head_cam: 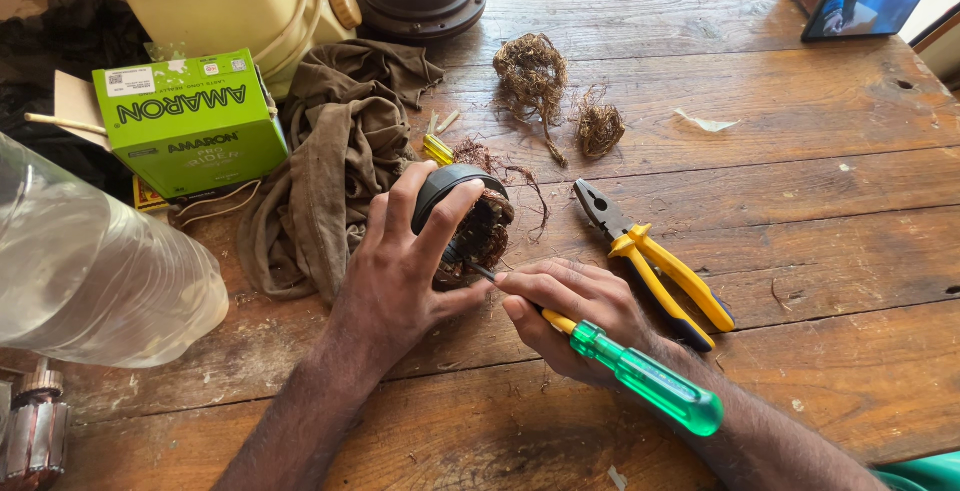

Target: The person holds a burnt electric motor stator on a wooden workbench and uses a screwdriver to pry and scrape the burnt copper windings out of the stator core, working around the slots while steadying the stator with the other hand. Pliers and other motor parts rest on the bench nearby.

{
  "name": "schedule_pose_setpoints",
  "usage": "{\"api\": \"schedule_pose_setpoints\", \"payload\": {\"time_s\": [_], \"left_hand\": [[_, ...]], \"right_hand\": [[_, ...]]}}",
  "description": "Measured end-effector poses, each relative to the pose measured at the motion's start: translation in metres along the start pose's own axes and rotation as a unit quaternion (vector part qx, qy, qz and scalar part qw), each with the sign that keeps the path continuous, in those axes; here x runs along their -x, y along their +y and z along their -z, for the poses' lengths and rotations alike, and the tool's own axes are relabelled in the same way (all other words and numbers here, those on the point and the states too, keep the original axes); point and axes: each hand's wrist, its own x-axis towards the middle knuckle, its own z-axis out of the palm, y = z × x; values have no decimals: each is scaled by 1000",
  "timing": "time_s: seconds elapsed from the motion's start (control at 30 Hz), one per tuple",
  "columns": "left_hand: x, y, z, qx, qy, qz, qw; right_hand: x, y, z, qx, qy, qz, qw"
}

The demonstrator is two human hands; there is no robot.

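Wooden table [800,151]: open room right of pliers [655,263].

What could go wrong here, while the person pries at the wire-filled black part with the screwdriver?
1. The green-handled screwdriver in the right hand points toward the left hand; a slip might stab its fingers.
2. The round black part full of copper wire is only hand-held on the wooden table, so it may twist loose.
3. Frayed wire ends could scratch skin.

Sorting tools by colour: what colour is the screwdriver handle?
Translucent green screwdriver handle with a yellow collar, in the right hand; head view.
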Motion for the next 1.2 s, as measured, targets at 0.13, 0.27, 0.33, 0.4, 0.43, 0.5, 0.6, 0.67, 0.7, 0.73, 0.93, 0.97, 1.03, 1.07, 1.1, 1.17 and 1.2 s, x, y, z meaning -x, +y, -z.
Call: {"api": "schedule_pose_setpoints", "payload": {"time_s": [0.13,0.27,0.33,0.4,0.43,0.5,0.6,0.67,0.7,0.73,0.93,0.97,1.03,1.07,1.1,1.17,1.2], "left_hand": [[-1,0,0,2,-3,3,1000],[0,-1,0,-4,2,-3,1000],[-1,-1,0,-3,-1,0,1000],[-1,-1,0,-3,-2,1,1000],[-1,-1,0,-4,-1,0,1000],[-1,-2,0,-5,0,-1,1000],[-1,-2,-1,-4,-4,3,1000],[-1,-2,-2,1,-11,10,1000],[-1,-2,-1,-2,-8,7,1000],[-1,-2,-2,-5,-5,4,1000],[-1,-2,-1,-5,-1,1,1000],[-1,-2,-1,-7,3,-2,1000],[-1,-2,-1,-6,0,1,1000],[-1,-2,-1,-6,-1,3,1000],[-1,-2,-1,-5,-1,2,1000],[-2,-2,-1,-2,-2,0,1000],[-2,-2,-1,-2,-4,2,1000]], "right_hand": [[0,0,0,4,0,3,1000],[-1,0,0,4,3,6,1000],[-1,0,0,4,6,10,1000],[-1,0,0,3,5,9,1000],[-2,0,0,1,4,6,1000],[-2,0,0,0,5,6,1000],[-2,1,0,2,8,9,1000],[-2,1,0,3,5,8,1000],[-2,1,0,0,6,7,1000],[-2,1,0,-2,6,7,1000],[-2,0,0,-3,7,6,1000],[-2,0,0,-7,5,6,1000],[-2,0,0,0,7,8,1000],[-2,0,0,4,8,9,1000],[-2,0,0,2,7,9,1000],[-2,0,0,-1,5,5,1000],[-2,1,0,1,7,8,1000]]}}
